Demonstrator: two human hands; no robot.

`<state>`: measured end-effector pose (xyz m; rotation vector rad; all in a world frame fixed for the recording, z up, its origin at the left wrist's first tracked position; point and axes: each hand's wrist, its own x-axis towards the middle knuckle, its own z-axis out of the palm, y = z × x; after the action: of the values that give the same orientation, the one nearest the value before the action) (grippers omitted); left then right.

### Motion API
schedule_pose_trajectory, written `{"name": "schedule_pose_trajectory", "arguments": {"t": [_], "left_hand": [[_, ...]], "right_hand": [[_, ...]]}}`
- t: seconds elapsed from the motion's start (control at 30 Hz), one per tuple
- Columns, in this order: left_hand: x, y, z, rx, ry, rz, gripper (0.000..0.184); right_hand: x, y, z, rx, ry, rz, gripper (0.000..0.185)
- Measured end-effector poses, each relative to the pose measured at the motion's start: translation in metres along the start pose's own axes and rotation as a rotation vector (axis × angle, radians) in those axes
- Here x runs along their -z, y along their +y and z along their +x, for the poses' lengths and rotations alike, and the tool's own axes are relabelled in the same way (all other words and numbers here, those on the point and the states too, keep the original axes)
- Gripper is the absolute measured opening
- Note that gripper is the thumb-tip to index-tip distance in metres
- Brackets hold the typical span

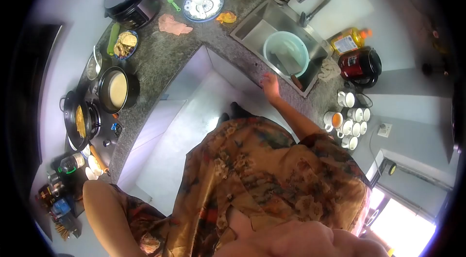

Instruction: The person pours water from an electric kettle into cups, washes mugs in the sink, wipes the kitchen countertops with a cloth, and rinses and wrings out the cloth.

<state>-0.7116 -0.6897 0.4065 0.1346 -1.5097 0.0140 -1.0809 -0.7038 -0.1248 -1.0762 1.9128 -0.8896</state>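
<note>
Where sink (255, 29) sits, right hand (270, 85) near, grip unclear

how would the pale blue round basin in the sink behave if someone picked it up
The pale blue round basin, seemingly thin plastic, may flex slightly. The brown-handled utensil leaning over its rim could slide if the basin tilts.

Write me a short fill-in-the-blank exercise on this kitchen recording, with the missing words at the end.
1. Only one bare hand is in view: the ____ hand.
2. The round, pale-turquoise plastic basin sits ____ the rectangular stainless-steel sink.
3. The plastic bottle of yellow liquid has a cap coloured ____.
4. Left of the round blue-and-white plate in the picture, the crumpled, thin cloth-like item is coloured ____.

Missing words: right; inside; orange; pink.
</note>
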Motion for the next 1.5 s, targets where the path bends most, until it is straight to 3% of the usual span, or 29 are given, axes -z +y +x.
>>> {"name": "schedule_pose_trajectory", "arguments": {"t": [0.17,0.23,0.37,0.43,0.57,0.67,0.7,0.73,0.77,0.83,0.97,1.03,1.1,1.17,1.23,1.3,1.33,1.4,1.5], "left_hand": [[-0.008,0.004,0.004,-0.006,0.016,0.101,0.035],[-0.009,0.008,0.005,-0.011,0.036,0.168,0.035],[-0.009,0.019,-0.002,0.046,0.166,0.365,0.035],[-0.009,0.017,-0.022,0.147,0.281,0.473,0.035],[-0.006,-0.024,-0.104,0.566,0.470,0.687,0.035],[0.005,-0.092,-0.199,0.811,0.484,0.615,0.030],[0.016,-0.109,-0.223,0.939,0.289,0.606,0.027],[0.024,-0.125,-0.251,1.044,0.224,0.574,0.026],[0.034,-0.145,-0.278,1.058,0.109,0.607,0.027],[0.043,-0.180,-0.316,1.155,-0.022,0.595,0.030],[0.062,-0.252,-0.397,1.270,-0.380,0.637,0.026],[0.069,-0.286,-0.428,1.251,-0.459,0.646,0.026],[0.070,-0.322,-0.452,1.212,-0.549,0.637,0.027],[0.071,-0.352,-0.472,1.195,-0.819,0.814,0.031],[0.074,-0.379,-0.504,1.115,-0.874,0.782,0.039],[0.076,-0.398,-0.527,0.740,-0.963,0.995,0.046],[0.075,-0.403,-0.536,0.736,-0.971,0.975,0.046],[0.084,-0.406,-0.547,0.970,-1.083,0.822,0.045],[0.072,-0.376,-0.528,0.935,-1.277,0.905,0.037]], "right_hand": [[-0.009,-0.014,0.020,-0.001,-0.090,0.064,0.027],[-0.018,-0.001,0.036,-0.036,-0.126,0.341,0.027],[-0.017,-0.014,0.052,-0.060,-0.176,0.294,0.028],[-0.019,-0.019,0.058,0.135,-0.107,0.349,0.027],[-0.012,-0.034,0.085,0.078,-0.217,0.400,0.024],[-0.016,-0.063,0.108,0.076,-0.241,0.238,0.021],[-0.016,-0.082,0.114,0.073,-0.252,0.223,0.021],[-0.018,-0.094,0.119,0.067,-0.261,0.209,0.020],[-0.022,-0.100,0.130,0.071,-0.261,0.204,0.020],[-0.036,-0.109,0.161,0.416,-0.229,-0.085,0.018],[-0.067,-0.160,0.179,0.394,-0.197,-0.048,0.014],[-0.083,-0.182,0.180,0.653,-0.168,-0.248,0.015],[-0.101,-0.200,0.182,0.547,-0.169,-0.261,0.021],[-0.118,-0.207,0.193,0.836,0.057,-0.480,0.023],[-0.130,-0.214,0.204,0.713,0.000,-0.567,0.027],[-0.146,-0.198,0.219,0.625,0.003,-0.685,0.030],[-0.151,-0.193,0.222,0.567,-0.026,-0.774,0.033],[-0.156,-0.186,0.222,0.540,-0.052,-0.854,0.034],[-0.166,-0.180,0.214,0.537,-0.117,-0.950,0.033]]}}
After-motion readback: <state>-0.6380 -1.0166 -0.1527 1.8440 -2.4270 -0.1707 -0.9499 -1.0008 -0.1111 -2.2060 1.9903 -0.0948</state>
